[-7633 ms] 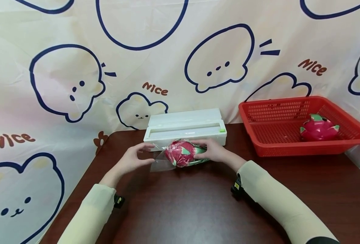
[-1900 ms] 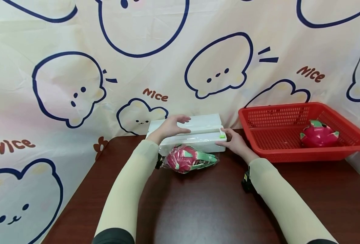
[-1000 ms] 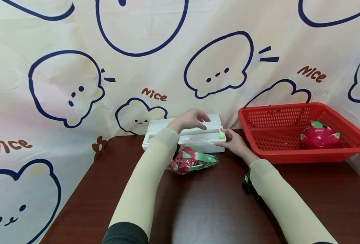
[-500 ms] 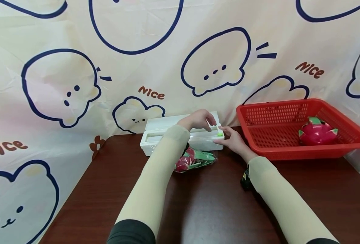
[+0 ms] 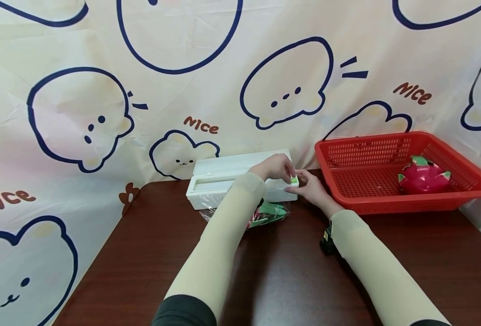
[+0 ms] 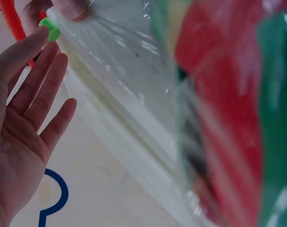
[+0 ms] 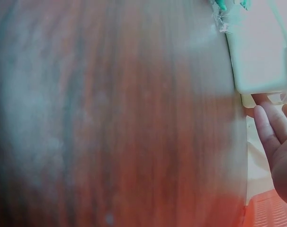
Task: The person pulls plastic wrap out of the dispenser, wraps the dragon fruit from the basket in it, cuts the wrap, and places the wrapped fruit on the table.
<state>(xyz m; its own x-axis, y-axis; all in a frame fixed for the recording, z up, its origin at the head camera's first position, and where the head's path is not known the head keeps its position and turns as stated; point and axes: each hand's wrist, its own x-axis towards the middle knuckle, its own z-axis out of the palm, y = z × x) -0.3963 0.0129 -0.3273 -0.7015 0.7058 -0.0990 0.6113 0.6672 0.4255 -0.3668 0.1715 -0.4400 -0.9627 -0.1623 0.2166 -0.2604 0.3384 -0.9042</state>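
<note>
A white cling film dispenser (image 5: 207,197) lies at the back of the table, lid raised. My right hand (image 5: 314,190) grips its right end, thumb in front. My left hand (image 5: 274,166) reaches across to that same end, where thumb and forefinger seem to pinch the green slide cutter (image 6: 49,29); its other fingers are loosely extended in the left wrist view. Clear cling film (image 6: 124,61) stretches between the box and a film-wrapped dragon fruit (image 5: 269,213). This pink-and-green fruit lies before the box, largely hidden in the head view by my left sleeve (image 5: 220,240).
To the right stands a red plastic basket (image 5: 370,203) with a second dragon fruit (image 5: 424,177) inside. The dark wooden table (image 5: 297,280) extends toward me. A patterned cloth (image 5: 207,90) hangs directly behind the box.
Earlier both hands were at the wrapped fruit. My right hand has since moved to the box's right end. My left hand has travelled rightward along the box to the green slide cutter.
</note>
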